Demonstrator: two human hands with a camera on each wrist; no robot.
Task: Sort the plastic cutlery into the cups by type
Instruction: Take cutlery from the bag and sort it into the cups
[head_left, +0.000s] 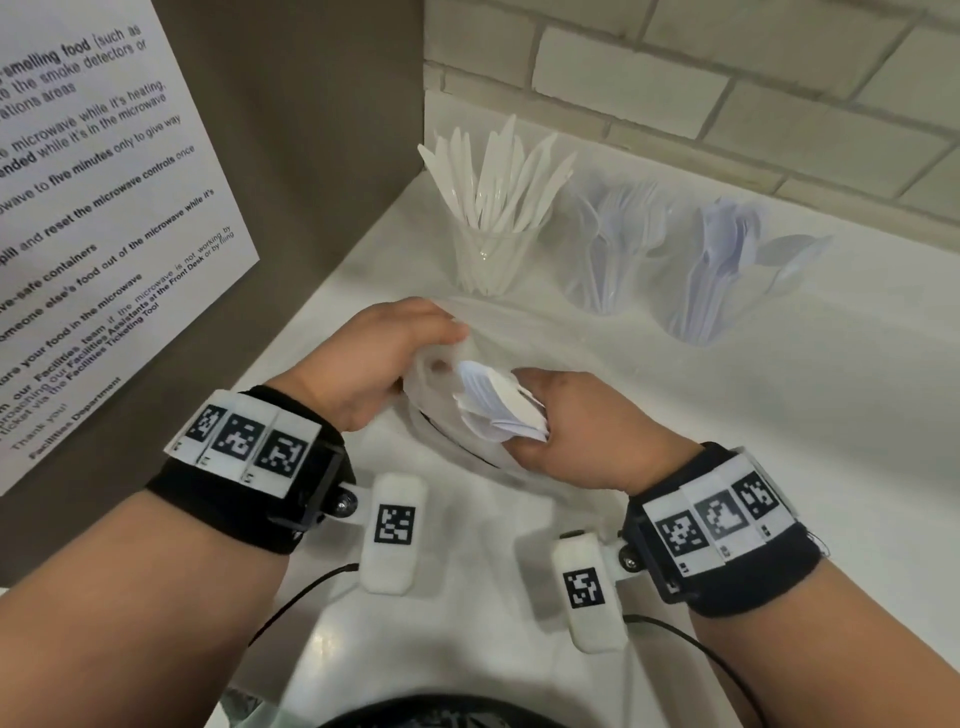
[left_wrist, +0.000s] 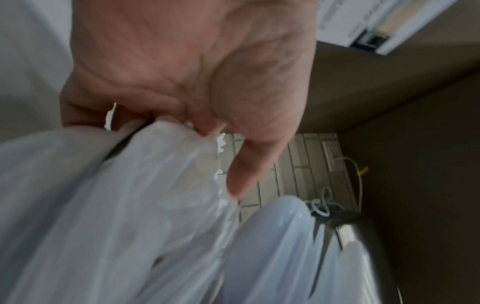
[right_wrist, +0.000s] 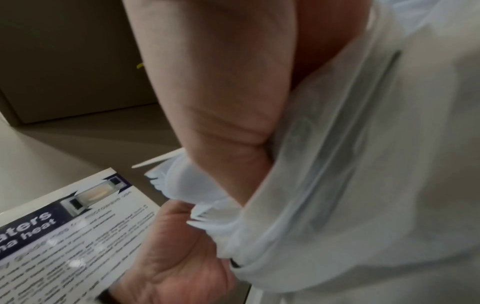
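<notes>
Pulling out spoons: left hand (head_left: 382, 358) pinching thin clear plastic bag (head_left: 441, 410) over white counter (head_left: 675, 415), right hand's (head_left: 576, 436) grip clenched on white plastic spoon bundle (head_left: 496, 400), best drawn out slowly, then dropped into far-right clear cup (head_left: 701, 306).

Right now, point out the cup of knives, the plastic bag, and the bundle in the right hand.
cup of knives (head_left: 485, 260): head view, on its clear wall.
plastic bag (left_wrist: 116, 205): left wrist view, on its translucent film.
bundle of white cutlery (head_left: 493, 402): head view, on the fanned ends.
</notes>
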